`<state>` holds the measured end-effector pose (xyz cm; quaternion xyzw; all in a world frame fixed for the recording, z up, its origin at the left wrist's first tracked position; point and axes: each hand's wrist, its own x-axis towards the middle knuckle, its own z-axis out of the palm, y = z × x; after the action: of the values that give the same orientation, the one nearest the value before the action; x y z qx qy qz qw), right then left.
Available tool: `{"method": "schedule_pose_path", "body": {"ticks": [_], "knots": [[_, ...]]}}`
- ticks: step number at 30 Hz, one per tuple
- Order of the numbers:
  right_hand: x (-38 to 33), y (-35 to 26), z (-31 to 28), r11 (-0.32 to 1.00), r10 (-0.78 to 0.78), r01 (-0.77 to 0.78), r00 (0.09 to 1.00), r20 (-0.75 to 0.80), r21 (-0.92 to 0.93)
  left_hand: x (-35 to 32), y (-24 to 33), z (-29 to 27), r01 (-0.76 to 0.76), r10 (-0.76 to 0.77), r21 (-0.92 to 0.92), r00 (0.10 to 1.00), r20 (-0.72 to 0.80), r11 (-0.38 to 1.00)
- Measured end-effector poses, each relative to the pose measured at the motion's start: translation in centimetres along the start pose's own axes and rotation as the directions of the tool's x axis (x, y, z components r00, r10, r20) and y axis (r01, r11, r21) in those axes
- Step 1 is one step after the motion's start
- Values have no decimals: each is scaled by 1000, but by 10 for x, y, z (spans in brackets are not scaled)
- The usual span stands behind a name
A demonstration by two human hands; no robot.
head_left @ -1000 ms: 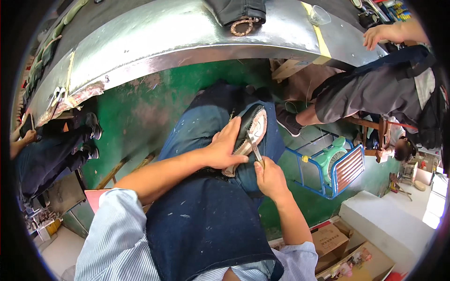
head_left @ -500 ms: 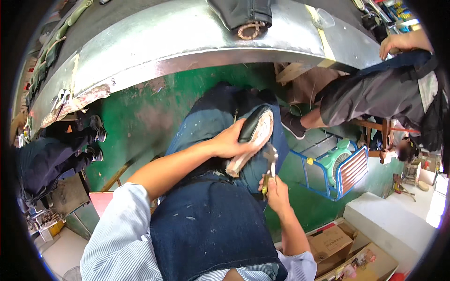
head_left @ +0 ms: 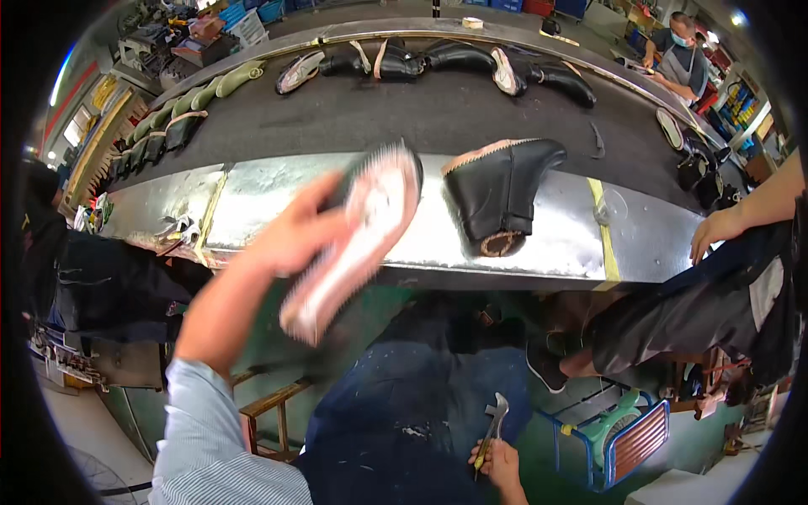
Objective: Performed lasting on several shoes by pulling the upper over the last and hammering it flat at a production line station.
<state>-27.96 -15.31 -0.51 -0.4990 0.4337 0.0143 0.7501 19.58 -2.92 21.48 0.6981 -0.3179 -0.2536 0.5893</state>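
My left hand (head_left: 295, 231) is raised over the near edge of the bench and grips a black boot (head_left: 379, 198), smeared by motion. The boot's pale pinkish underside faces me, its lasted edge serrated all round. Low over my lap, my right hand (head_left: 502, 463) is closed round lasting pincers (head_left: 497, 414) with a hooked metal head and yellowish handles. Another black boot (head_left: 497, 198) lies on the bench's metal strip, to the right of the held one, its sole edge turned up and away from me.
A dark conveyor belt (head_left: 353, 122) carries more black boots (head_left: 400, 61) along its far side and green ones (head_left: 240, 78) at left. At right sits a co-worker, a hand (head_left: 720, 231) near the bench edge. A green fan (head_left: 608, 429) in a blue frame stands on the floor.
My view has lifted from my lap to the bench. My left hand has carried the boot up and forward from my lap to the bench edge. The pincers stay in my right hand, low down.
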Motion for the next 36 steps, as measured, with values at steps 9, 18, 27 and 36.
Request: {"method": "schedule_pose_path", "body": {"ticks": [9,18,27,36], "knots": [[28,-6,-8,992,127,-125,985,115,-20,235,-75,-92,-237,179,917,936,304,-321],[27,-4,-14,984,155,-164,981,114,67,240,-44,19,-5,-7,681,1000,15,733],[11,-8,10,989,105,-113,990,91,95,235,19,197,-121,-26,873,988,151,472],[10,-37,22,616,-240,36,960,144,787,32,34,193,-951,730,234,307,610,204]]}}
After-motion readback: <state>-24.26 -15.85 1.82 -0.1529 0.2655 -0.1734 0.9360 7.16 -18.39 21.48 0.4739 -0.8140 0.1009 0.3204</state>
